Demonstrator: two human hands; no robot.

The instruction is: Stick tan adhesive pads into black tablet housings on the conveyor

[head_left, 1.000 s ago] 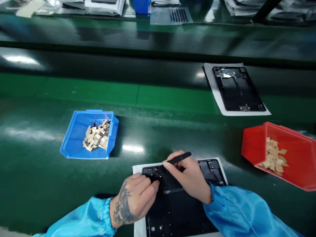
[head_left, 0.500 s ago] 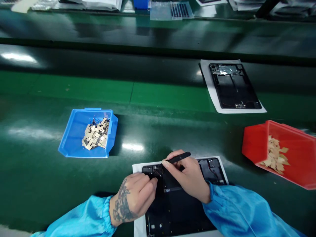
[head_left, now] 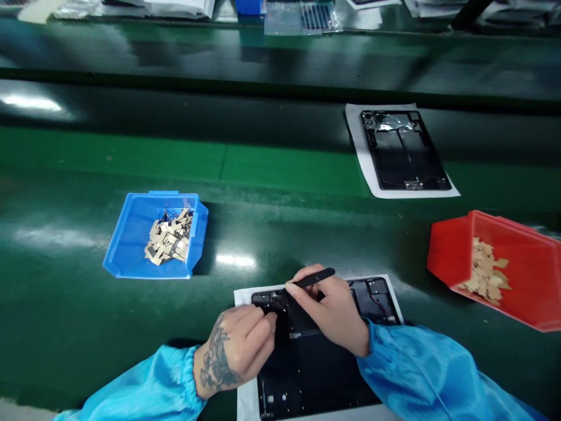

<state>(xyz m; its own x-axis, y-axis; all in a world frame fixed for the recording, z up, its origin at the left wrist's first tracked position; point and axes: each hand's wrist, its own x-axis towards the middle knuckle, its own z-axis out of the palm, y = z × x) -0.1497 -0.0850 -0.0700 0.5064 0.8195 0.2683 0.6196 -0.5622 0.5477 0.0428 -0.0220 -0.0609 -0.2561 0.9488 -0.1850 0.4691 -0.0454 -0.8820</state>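
A black tablet housing lies on a white sheet in front of me, partly covered by my hands and sleeve. My right hand is closed around black tweezers, whose tip points down-left to the housing's upper left part. Beside that spot, my left hand rests with fingers curled and pinched at the housing's upper left. Whatever the left fingertips hold is hidden. Small parts and a thin dark wire show along the housing's top edge.
A blue bin with small tan-backed pieces stands left; a red bin with tan paper scraps stands right. Another housing lies on a white sheet on the green belt. Papers and a plastic bag sit on the far shelf.
The far housing and the belt seam have shifted left. Both of my hands hold nearly the same pose over the near housing.
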